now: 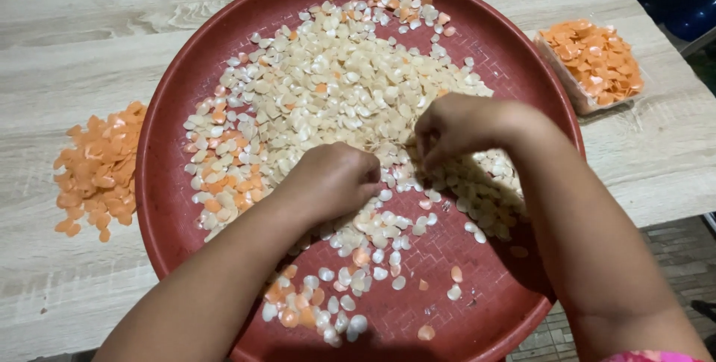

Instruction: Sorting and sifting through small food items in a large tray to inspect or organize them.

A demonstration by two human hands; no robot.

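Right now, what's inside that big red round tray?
The red tray holds a spread of small cream shells with a few orange shells mixed in. The left hand and right hand rest in the pile, hiding whatever lies under them.

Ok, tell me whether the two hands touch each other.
Apart. The head view shows a strip of white shells between the left hand and the right hand.

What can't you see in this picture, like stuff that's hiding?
- Head view: fingertips of the left hand and right hand curl under, so whether they pinch any shells cannot be told.
- White shells under both hands and forearms are covered.
- The red tray rim is cut off by the bottom edge.
- The orange pile pieces are too small to tell apart.
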